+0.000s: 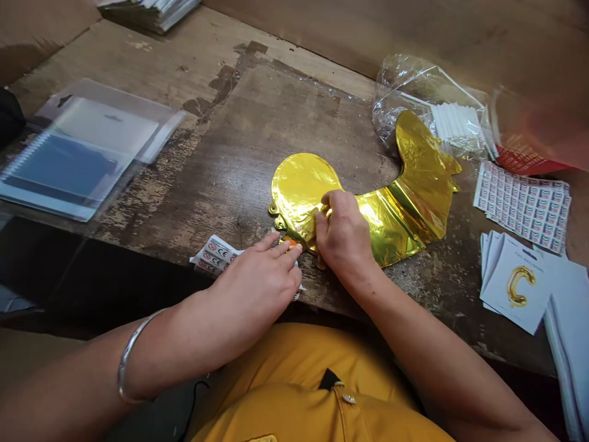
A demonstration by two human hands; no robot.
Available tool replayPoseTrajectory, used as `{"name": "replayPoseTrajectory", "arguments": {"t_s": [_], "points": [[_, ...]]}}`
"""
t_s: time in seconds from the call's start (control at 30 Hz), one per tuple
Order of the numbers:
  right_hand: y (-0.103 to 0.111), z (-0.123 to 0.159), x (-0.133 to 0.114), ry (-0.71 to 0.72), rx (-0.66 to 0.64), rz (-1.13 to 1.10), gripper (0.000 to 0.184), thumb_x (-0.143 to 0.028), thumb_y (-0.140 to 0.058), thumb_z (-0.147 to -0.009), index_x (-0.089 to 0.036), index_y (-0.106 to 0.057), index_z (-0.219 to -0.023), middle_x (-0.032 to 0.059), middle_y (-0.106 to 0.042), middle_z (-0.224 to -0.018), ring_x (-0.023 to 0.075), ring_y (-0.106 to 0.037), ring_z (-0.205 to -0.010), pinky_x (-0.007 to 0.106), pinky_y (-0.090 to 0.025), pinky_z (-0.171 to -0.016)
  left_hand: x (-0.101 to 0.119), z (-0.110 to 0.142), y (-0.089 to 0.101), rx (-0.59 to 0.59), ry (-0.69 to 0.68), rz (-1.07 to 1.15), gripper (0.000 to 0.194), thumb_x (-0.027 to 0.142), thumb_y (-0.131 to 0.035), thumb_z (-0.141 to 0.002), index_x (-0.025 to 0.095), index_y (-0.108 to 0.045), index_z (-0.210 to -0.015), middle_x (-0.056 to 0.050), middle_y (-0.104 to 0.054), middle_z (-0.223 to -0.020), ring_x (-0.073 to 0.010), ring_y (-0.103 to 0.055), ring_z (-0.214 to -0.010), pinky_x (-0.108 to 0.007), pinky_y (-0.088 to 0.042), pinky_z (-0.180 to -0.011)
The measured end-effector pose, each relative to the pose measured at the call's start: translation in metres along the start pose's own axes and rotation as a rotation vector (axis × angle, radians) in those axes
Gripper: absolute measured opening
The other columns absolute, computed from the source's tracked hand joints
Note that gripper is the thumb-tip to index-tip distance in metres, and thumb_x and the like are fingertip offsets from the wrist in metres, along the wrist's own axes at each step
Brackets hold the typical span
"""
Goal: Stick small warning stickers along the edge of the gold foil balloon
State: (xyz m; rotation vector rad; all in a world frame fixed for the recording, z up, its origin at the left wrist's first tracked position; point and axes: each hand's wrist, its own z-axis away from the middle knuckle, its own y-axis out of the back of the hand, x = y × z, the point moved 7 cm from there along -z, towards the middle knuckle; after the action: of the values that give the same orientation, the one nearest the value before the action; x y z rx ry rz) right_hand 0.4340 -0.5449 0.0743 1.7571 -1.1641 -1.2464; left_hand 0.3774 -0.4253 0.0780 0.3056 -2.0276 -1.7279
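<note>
A flat gold foil balloon (304, 178) with a rounded end and a curved body lies on the worn wooden table. My right hand (345, 230) is closed in a pinch on it, near the small CE marking at its lower edge. Fingers stretched out and lying flat, my left hand (257, 276) rests at the balloon's lower left edge, over a sheet of CE stickers (211, 255). That hand partly covers the sheet. A small orange spot shows by its fingertips. What sits between my right fingertips and the foil is hidden.
Clear plastic sleeves (83, 147) lie at the left. Behind the balloon is a clear bag of white straws (455, 126), beside a red basket (529, 156). Sticker sheets (524, 202) and "C" balloon cards (515, 282) lie at the right. A paper stack (156, 12) is at the back left.
</note>
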Motion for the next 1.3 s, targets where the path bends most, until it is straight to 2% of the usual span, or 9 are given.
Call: {"name": "replayPoseTrajectory", "arguments": {"t_s": [0.1, 0.23, 0.37, 0.5, 0.63, 0.9, 1.07, 1.2, 1.3], "points": [[0.013, 0.008, -0.015, 0.262, -0.001, -0.025, 0.021, -0.011, -0.046, -0.088, -0.013, -0.063, -0.099, 0.0135, -0.065, -0.102, 0.0227, -0.058, -0.093, 0.038, -0.051, -0.083, -0.001, -0.001, 0.000, -0.028, 0.015, 0.033, 0.017, 0.012, -0.054, -0.083, 0.011, -0.069, -0.091, -0.018, -0.067, -0.120, -0.0271, -0.062, -0.114, -0.050, -0.040, -0.108], [0.003, 0.038, -0.031, 0.552, -0.245, -0.011, 0.027, -0.015, -0.050, -0.091, -0.012, -0.065, -0.114, 0.0140, -0.067, -0.118, 0.0237, -0.059, -0.106, 0.038, -0.050, -0.096, 0.002, 0.009, 0.010, 0.012, 0.023, 0.066, 0.015, 0.015, -0.055, -0.085, 0.011, -0.068, -0.092, -0.019, -0.065, -0.122, -0.0282, -0.061, -0.116, -0.051, -0.038, -0.108], [-0.004, 0.045, -0.025, 0.497, -0.257, -0.047, 0.032, -0.014, -0.040, -0.095, -0.013, -0.068, -0.111, 0.0149, -0.068, -0.117, 0.0235, -0.062, -0.103, 0.041, -0.052, -0.093, 0.002, 0.028, 0.027, 0.079, 0.078, 0.096, 0.017, 0.011, -0.050, -0.089, 0.016, -0.065, -0.096, -0.010, -0.066, -0.122, -0.0225, -0.061, -0.115, -0.046, -0.035, -0.112], [0.000, 0.030, -0.011, 0.277, -0.209, -0.132, 0.021, -0.021, -0.052, -0.090, -0.018, -0.072, -0.085, 0.0089, -0.072, -0.088, 0.0193, -0.063, -0.080, 0.032, -0.050, -0.073, 0.000, 0.037, 0.034, 0.080, 0.127, 0.103, 0.016, 0.011, -0.050, -0.088, 0.017, -0.064, -0.095, -0.008, -0.065, -0.124, -0.0211, -0.059, -0.116, -0.044, -0.035, -0.113], [-0.001, 0.012, 0.012, -0.021, -0.257, -0.413, 0.016, -0.030, -0.065, -0.082, -0.019, -0.068, -0.071, -0.0007, -0.064, -0.066, 0.0129, -0.055, -0.063, 0.025, -0.041, -0.061, -0.002, 0.031, 0.033, 0.032, 0.167, 0.054, 0.012, 0.013, -0.052, -0.087, 0.016, -0.064, -0.088, -0.013, -0.056, -0.135, -0.0267, -0.049, -0.129, -0.049, -0.032, -0.114], [-0.012, -0.006, 0.028, -0.269, -0.425, -0.733, 0.035, -0.047, -0.059, -0.079, -0.016, -0.058, -0.062, -0.0055, -0.043, -0.055, 0.0085, -0.036, -0.052, 0.023, -0.030, -0.051, -0.005, 0.004, 0.033, 0.003, 0.109, 0.098, 0.014, 0.017, -0.050, -0.089, 0.015, -0.063, -0.086, -0.017, -0.051, -0.139, -0.0276, -0.044, -0.133, -0.048, -0.032, -0.114], [0.006, -0.001, 0.014, -0.131, -0.322, -0.552, 0.015, -0.032, -0.054, -0.080, -0.017, -0.058, -0.078, 0.0024, -0.059, -0.073, 0.0162, -0.053, -0.069, 0.029, -0.045, -0.063, -0.008, -0.015, 0.015, -0.098, -0.004, 0.173, 0.017, 0.020, -0.052, -0.088, 0.016, -0.065, -0.079, -0.013, -0.062, -0.120, -0.0267, -0.054, -0.120, -0.045, -0.043, -0.104], [0.029, 0.026, -0.011, 0.156, -0.139, -0.109, 0.045, -0.019, -0.060, -0.074, -0.012, -0.055, -0.118, 0.0205, -0.056, -0.127, 0.0343, -0.047, -0.120, 0.052, -0.039, -0.101, -0.015, -0.018, 0.005, -0.132, 0.041, 0.163, 0.018, 0.021, -0.052, -0.087, 0.018, -0.065, -0.076, -0.009, -0.065, -0.088, -0.0243, -0.062, -0.090, -0.039, -0.052, -0.081], [0.030, 0.037, -0.008, 0.181, -0.166, 0.023, 0.027, -0.011, -0.054, -0.077, -0.012, -0.064, -0.102, 0.0193, -0.063, -0.118, 0.0342, -0.053, -0.113, 0.051, -0.042, -0.098, -0.014, -0.016, 0.005, -0.144, 0.058, 0.163, 0.017, 0.020, -0.051, -0.088, 0.018, -0.064, -0.076, -0.009, -0.065, -0.087, -0.0252, -0.063, -0.087, -0.040, -0.052, -0.079]]}}
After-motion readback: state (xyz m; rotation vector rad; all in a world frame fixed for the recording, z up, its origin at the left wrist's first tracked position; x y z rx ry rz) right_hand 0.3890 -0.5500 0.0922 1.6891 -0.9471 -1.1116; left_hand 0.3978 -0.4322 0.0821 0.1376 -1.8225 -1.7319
